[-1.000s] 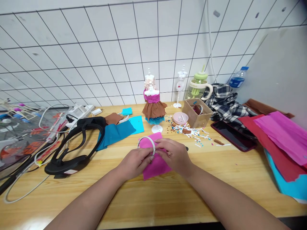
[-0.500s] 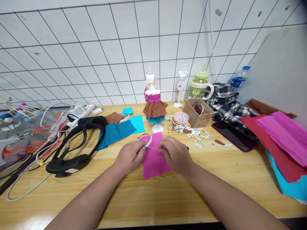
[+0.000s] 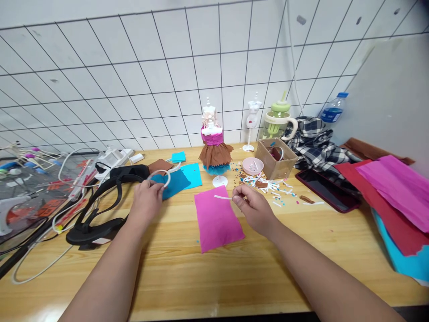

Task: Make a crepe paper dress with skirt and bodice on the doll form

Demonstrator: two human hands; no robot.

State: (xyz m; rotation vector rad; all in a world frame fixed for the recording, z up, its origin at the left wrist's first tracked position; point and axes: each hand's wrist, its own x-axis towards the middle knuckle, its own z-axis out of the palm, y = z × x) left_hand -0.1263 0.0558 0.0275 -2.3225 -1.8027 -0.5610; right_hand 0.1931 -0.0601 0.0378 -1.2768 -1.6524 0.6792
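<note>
My left hand (image 3: 146,200) pinches a thin white tape roll (image 3: 168,179) above the dark blue sheet at the left. A short white tape strip (image 3: 222,197) juts leftward from the closed fingers of my right hand (image 3: 253,206). Beneath that strip lies a flat magenta crepe paper sheet (image 3: 219,223), apart from both hands as far as I can see. Behind it stands a small dress form (image 3: 214,154) wearing a magenta top, a brown ruffled skirt and a blue underlayer.
Blue sheets (image 3: 192,174) and a black headset (image 3: 97,230) lie left. Around a pink dish (image 3: 253,166) are scattered scraps (image 3: 276,190), near a cardboard box (image 3: 278,163). A phone (image 3: 326,190) and stacked coloured paper (image 3: 385,192) are right. A lidded cup (image 3: 279,118) stands behind.
My left hand has moved left with the tape roll, away from the magenta sheet. My right hand has shifted slightly right, and the tape strip in it now hangs separate from the roll.
</note>
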